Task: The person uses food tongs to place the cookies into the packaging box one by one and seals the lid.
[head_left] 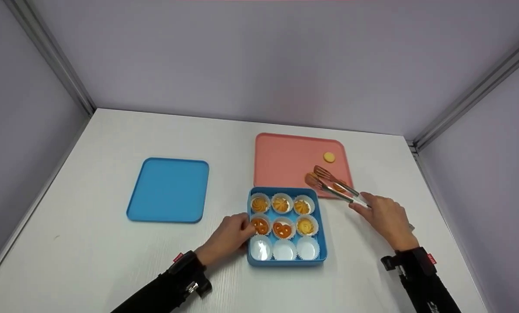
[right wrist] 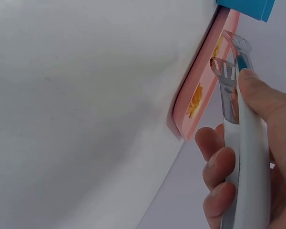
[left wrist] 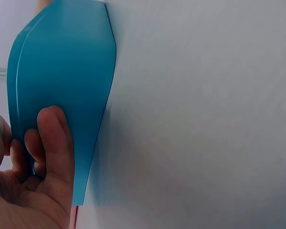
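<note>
My left hand [head_left: 229, 236] grips the left wall of a blue box [head_left: 287, 263], its thumb over the rim and fingers against the outside. White paper cups stand in rows in this box. Piped and pretzel-shaped biscuits fill the back and middle rows, while the front cups [head_left: 284, 250] show bare white bottoms. In my right hand [head_left: 387, 219] is a pair of tongs [right wrist: 252, 157] with white handles and fork-like metal tips. Those tips are slightly apart over the pink tray [head_left: 281, 156], overlapping a biscuit [head_left: 309, 176] in the head view. Another biscuit [right wrist: 195, 101] lies near the tray's corner.
A round pale biscuit [head_left: 328, 157] lies farther back on the pink tray. To the left, a flat blue tray [head_left: 168, 190] rests on the white table [head_left: 85, 234]. Grey-white panels [head_left: 259, 61] stand behind the table and at both sides.
</note>
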The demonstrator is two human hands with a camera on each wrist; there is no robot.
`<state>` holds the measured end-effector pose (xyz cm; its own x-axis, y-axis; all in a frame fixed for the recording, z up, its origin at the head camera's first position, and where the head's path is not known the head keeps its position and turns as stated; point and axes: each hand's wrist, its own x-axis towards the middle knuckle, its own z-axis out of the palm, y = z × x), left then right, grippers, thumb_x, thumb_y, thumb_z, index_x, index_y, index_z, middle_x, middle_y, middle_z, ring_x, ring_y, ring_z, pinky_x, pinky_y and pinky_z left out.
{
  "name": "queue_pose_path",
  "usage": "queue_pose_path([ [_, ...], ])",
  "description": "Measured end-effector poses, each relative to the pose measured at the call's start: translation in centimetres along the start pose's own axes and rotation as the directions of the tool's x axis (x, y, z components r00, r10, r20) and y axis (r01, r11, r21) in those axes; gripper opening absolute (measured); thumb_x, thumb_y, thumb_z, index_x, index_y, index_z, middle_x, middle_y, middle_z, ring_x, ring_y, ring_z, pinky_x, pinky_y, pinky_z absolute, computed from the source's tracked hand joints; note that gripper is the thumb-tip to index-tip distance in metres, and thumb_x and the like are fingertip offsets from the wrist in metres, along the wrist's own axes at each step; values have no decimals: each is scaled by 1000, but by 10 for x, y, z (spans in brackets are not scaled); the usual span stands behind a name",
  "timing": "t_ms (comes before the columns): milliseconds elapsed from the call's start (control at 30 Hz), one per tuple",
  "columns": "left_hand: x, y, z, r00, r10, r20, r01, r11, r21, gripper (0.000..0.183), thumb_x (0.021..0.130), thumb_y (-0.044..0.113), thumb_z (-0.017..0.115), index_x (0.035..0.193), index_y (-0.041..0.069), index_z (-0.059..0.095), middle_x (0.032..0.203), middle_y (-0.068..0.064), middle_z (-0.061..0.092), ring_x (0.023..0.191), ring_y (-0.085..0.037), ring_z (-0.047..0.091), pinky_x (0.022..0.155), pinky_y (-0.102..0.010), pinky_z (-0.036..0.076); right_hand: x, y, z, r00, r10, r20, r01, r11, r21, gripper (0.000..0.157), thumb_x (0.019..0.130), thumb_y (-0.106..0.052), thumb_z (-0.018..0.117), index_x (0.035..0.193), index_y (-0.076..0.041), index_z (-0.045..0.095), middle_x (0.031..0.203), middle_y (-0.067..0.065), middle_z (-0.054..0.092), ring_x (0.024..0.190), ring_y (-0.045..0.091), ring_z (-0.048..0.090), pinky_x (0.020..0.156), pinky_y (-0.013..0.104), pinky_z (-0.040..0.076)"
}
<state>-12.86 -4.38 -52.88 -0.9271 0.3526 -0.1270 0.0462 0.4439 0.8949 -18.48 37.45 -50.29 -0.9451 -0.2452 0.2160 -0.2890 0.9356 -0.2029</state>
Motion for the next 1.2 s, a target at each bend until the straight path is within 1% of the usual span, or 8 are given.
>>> queue_pose_path([
  [133, -1, 2, -1, 1000, -6, 8, 6, 1000, 1, 13, 90, 13, 54, 78, 11, 52, 65, 1, 52, 58, -20, 59, 49, -27, 45, -2, 0, -4, 999, 0, -39, 1, 1000, 11, 55, 81, -37, 78, 119, 2, 66, 89, 25, 69, 65, 33, 65, 46, 43, 47],
  [300, -3, 5, -6, 999, 8, 51, -7, 1000, -29, 14, 96, 9, 49, 82, 8, 51, 72, -9, 56, 64, -27, 60, 53, -28, 45, -5, -2, -13, 997, -10, -70, 11, 1000, 15, 61, 83, -48, 72, 119, 1, 66, 90, 25, 69, 62, 29, 64, 42, 36, 43],
  [400, -3, 5, -8, 996, 25, 89, -17, 996, -85, 15, 99, 6, 45, 84, 6, 50, 76, -16, 57, 65, -30, 60, 56, -34, 48, -7, -4, -17, 996, -22, -92, 23, 1000, 15, 64, 84, -53, 69, 119, 1, 66, 88, 23, 69, 61, 28, 63, 42, 35, 42],
  [567, -5, 4, -10, 993, 39, 110, -23, 989, -146, 15, 100, 6, 44, 87, 2, 50, 76, -14, 57, 62, -24, 58, 59, -47, 51, -12, -8, -21, 990, -59, -129, 63, 998, 24, 58, 83, -45, 74, 118, 0, 67, 83, 19, 70, 62, 31, 64, 42, 37, 42],
  [800, -5, 1, -10, 992, 56, 116, -32, 979, -199, 21, 102, 8, 41, 93, -9, 50, 82, -27, 58, 68, -43, 60, 61, -58, 49, -20, -16, -24, 983, -94, -159, 99, 995, 20, 57, 79, -42, 77, 116, 0, 68, 87, 19, 70, 62, 30, 64, 42, 37, 44],
  [900, -5, 1, -10, 991, 48, 122, -23, 980, -199, 20, 102, 10, 42, 92, -6, 50, 80, -22, 59, 66, -39, 61, 61, -54, 51, -22, -21, -26, 978, -119, -170, 123, 992, 10, 56, 79, -44, 77, 116, -3, 69, 82, 15, 70, 59, 26, 63, 42, 34, 42],
  [1033, -4, 1, -11, 990, 40, 132, -15, 982, -187, 18, 101, 13, 44, 90, 0, 50, 77, -11, 58, 62, -24, 61, 59, -43, 53, -25, -29, -30, 973, -147, -179, 151, 989, 8, 51, 78, -42, 78, 113, -7, 70, 73, 9, 67, 53, 17, 57, 41, 31, 39],
  [1200, -3, -1, -11, 989, 42, 142, -16, 984, -178, 16, 101, 12, 42, 89, 3, 49, 75, -7, 57, 60, -19, 59, 58, -41, 53, -28, -41, -35, 973, -166, -162, 170, 985, 10, 49, 77, -44, 78, 112, -10, 71, 68, 3, 64, 51, 10, 47, 41, 27, 38],
])
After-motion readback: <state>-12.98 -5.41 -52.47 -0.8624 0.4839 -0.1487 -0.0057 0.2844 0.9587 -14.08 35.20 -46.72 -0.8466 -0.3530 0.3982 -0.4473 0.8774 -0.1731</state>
